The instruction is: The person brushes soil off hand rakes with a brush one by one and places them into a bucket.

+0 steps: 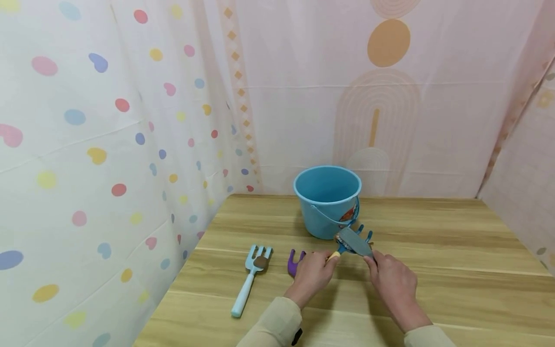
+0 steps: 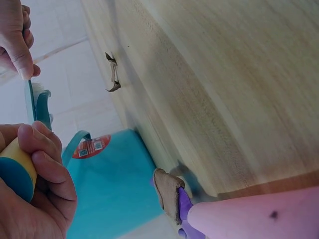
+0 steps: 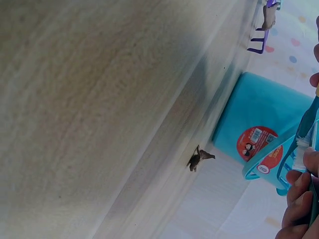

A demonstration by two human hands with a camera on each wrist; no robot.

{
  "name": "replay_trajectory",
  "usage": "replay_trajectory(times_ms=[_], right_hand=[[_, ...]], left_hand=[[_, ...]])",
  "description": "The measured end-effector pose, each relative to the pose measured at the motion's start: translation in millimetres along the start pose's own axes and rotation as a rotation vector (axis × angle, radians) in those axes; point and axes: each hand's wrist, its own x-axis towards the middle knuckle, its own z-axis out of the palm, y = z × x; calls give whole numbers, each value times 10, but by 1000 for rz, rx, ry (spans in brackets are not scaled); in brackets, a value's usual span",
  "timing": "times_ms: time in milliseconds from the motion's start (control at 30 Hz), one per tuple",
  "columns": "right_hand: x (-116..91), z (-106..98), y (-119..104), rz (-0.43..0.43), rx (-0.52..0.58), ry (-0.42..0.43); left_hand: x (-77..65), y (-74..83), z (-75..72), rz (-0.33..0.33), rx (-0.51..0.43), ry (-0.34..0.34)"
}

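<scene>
In the head view my left hand (image 1: pixel 313 272) grips the yellow handle (image 1: pixel 333 257) of a small blue toy rake, its tines (image 1: pixel 368 236) pointing away to the right. My right hand (image 1: pixel 393 279) holds a brush with a flat grey-blue back (image 1: pixel 355 241), laid over the rake's head. White bristles (image 3: pixel 300 149) face the blue rake (image 3: pixel 308 119) in the right wrist view; whether they touch is hard to tell. Just behind both tools stands a light blue bucket (image 1: pixel 321 218). Beside my left hand lies a purple rake (image 1: pixel 293 266), partly hidden, with a pink handle (image 2: pixel 254 214).
On the wooden table (image 1: pixel 455 250), a pale blue toy fork (image 1: pixel 244 294) lies to the left, a brown lump (image 1: pixel 260 262) on its tines. A brown patch (image 2: pixel 168 191) covers part of the purple rake. A dry, leaf-like scrap (image 3: pixel 196 158) lies near the bucket.
</scene>
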Motion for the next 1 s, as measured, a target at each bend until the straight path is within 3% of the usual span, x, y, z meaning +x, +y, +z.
replay_trajectory(times_ms=[333, 600, 800, 900, 1000], right_hand=[[-20, -25, 37, 29, -16, -26], [-59, -73, 112, 81, 16, -51], [-37, -111, 195, 1, 132, -29], [-4, -129, 214, -45, 160, -108], [22, -154, 206, -57, 119, -173]], left_hand=[[2, 1, 15, 33, 68, -2], [-6, 35, -11, 24, 92, -55], [-8, -5, -24, 28, 143, -39], [-5, -16, -29, 38, 162, -36], [-9, -20, -29, 36, 173, -39]])
